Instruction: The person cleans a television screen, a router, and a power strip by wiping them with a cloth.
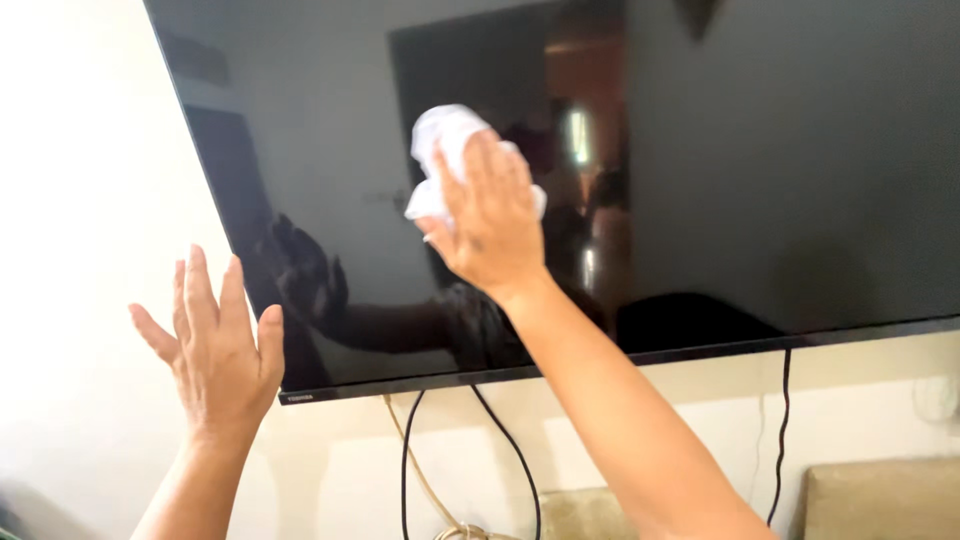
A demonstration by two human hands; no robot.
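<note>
- Right hand (492,215) presses a crumpled white cloth (440,150) flat against the dark television screen (760,180); the cloth is half hidden behind the fingers.
- Left hand (215,345) spread open at the television's lower-left corner; contact unclear.
- Cables (410,460) beneath run out of view.

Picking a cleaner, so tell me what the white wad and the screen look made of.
White wad: probably soft cloth or paper tissue; matte and crumpled under the right hand, too bunched to say which. Screen: glossy black glass or plastic panel; it mirrors the room and the left hand sharply.
</note>
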